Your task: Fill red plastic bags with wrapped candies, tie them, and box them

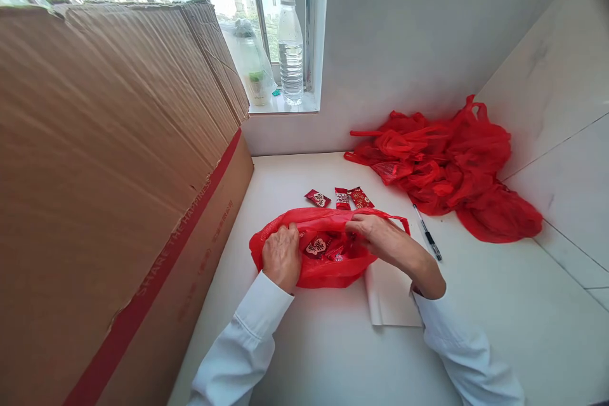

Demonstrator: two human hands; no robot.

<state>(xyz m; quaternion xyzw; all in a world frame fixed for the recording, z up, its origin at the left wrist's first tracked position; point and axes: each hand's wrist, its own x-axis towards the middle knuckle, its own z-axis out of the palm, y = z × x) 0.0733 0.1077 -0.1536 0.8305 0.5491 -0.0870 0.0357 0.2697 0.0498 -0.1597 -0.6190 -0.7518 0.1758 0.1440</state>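
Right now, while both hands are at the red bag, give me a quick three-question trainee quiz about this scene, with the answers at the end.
1. True or false: the pen lies to the right of the open red bag.
2. How many small packets can be seen lying on the table beyond the bag?
3. Where is the left hand? A: on the cardboard box. B: on the red bag. C: on the water bottle.

Key: 1, true. 2, three. 3, B.
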